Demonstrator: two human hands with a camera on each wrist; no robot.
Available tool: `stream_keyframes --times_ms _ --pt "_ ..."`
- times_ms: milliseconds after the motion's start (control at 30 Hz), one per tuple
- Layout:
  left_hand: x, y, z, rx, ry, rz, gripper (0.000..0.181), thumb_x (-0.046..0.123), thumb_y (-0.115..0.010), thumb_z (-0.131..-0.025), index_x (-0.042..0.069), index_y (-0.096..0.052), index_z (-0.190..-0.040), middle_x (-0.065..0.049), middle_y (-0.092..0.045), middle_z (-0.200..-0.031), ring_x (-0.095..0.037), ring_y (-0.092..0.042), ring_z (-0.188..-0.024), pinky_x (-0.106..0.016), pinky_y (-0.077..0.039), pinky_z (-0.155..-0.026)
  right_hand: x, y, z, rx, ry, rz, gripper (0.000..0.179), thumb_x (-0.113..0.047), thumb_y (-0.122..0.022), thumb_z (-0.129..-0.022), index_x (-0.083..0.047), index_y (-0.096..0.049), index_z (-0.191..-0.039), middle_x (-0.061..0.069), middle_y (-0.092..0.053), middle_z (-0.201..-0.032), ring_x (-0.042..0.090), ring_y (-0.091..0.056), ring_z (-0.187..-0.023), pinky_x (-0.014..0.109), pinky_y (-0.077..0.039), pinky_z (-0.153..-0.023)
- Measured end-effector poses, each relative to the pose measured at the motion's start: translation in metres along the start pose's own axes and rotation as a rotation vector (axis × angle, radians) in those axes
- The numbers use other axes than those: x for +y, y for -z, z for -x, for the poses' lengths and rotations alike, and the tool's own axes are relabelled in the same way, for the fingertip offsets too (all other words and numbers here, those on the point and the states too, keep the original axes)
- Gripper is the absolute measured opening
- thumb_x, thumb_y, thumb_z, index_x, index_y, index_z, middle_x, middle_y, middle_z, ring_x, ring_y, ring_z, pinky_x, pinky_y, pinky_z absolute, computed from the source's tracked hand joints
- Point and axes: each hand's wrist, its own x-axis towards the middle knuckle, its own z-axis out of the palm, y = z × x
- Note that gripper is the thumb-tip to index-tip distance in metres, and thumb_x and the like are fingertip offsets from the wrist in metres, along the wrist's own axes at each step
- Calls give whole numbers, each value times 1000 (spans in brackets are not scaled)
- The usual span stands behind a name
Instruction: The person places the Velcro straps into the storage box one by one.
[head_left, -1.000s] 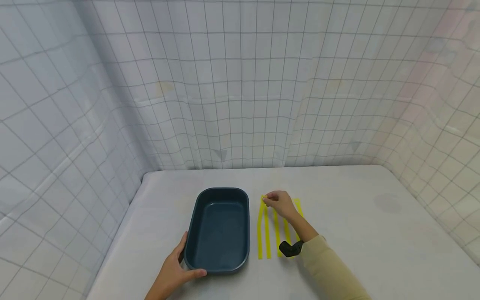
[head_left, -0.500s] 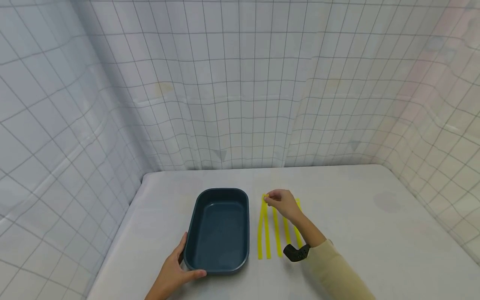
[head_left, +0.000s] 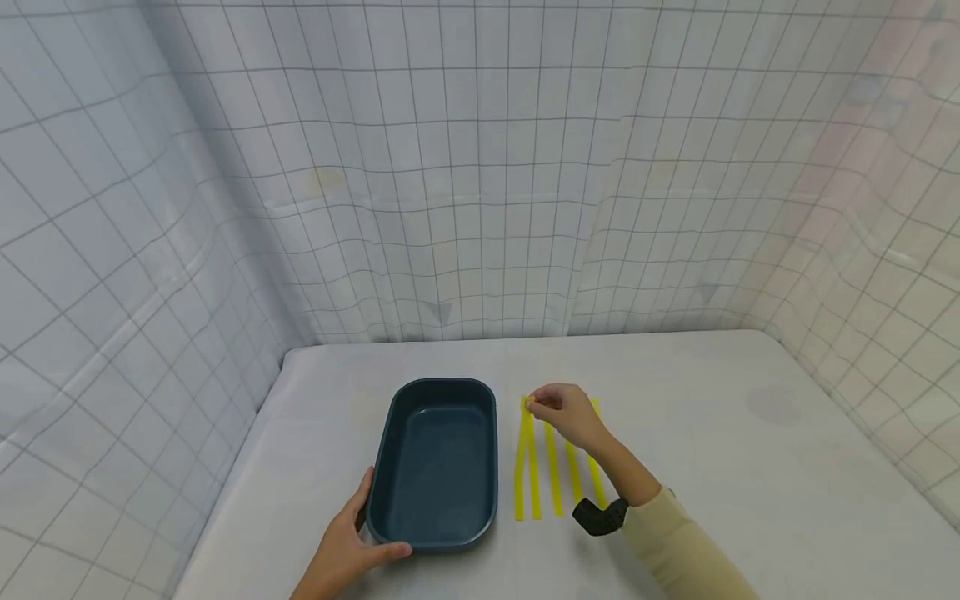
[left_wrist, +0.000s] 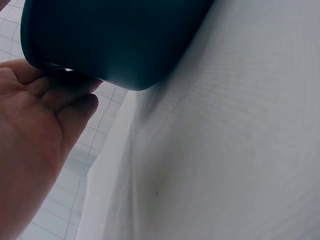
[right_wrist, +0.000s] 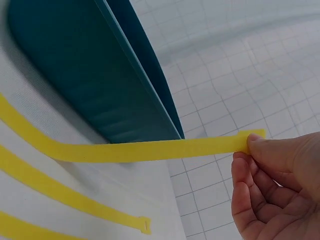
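Note:
My left hand (head_left: 341, 546) holds the near left corner of a dark blue rectangular tub (head_left: 433, 475), thumb on the front rim and fingers along the left side. In the left wrist view, fingers (left_wrist: 75, 107) bend against the tub's wall (left_wrist: 110, 45). My right hand (head_left: 573, 417) pinches the far end of a yellow hook-and-loop cable tie (right_wrist: 125, 152) between thumb and index finger. That end is raised off the table, while the strap's near part lies flat beside the tub. Several more yellow ties (head_left: 555, 475) lie to its right, partly hidden under my right forearm.
A white cloth covers the table (head_left: 712, 433). White grid-patterned curtains (head_left: 487, 167) stand at the back and both sides. A black device (head_left: 600, 517) sits at my right wrist, by the beige sleeve (head_left: 678, 542), above the ties' near ends.
My right wrist and forearm have shifted slightly right and nearer, with the fingers still pinching the strap's end. The left hand and the tub have stayed in place.

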Motion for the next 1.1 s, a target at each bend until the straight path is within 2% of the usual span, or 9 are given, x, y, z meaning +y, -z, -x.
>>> stream_keyframes --times_ms 467,667,933,1100 --pt "-2 0 0 1 -28 0 110 29 -81 -69 -1 -9 -146 -21 -14 -149 -32 -19 -134 -44 -30 -102 -7 5 7 -16 66 2 16 -10 -63 -88 4 -66 -96 8 -66 -87 17 -61 -76 29 -52 -69" --pt "-3 0 0 2 -32 -16 109 30 -81 -70 -2 -9 -146 -21 -14 -149 -33 -19 -134 -45 -30 -102 -30 9 15 -24 76 -24 15 -4 -61 -88 9 -64 -95 16 -66 -86 28 -61 -78 33 -52 -70" --pt "-2 1 0 -6 -14 -40 112 34 -81 -69 -1 -8 -146 -21 -13 -149 -33 -19 -134 -45 -30 -102 -21 12 12 -7 94 -7 19 -13 -63 -88 4 -66 -96 8 -67 -87 19 -61 -77 27 -51 -70" --pt "-2 0 -1 -10 -15 -36 112 33 -81 -68 0 -8 -146 -21 -12 -150 -33 -19 -134 -44 -30 -102 -38 18 17 -39 99 -23 18 -8 -61 -88 8 -64 -97 14 -66 -89 21 -61 -78 30 -52 -71"
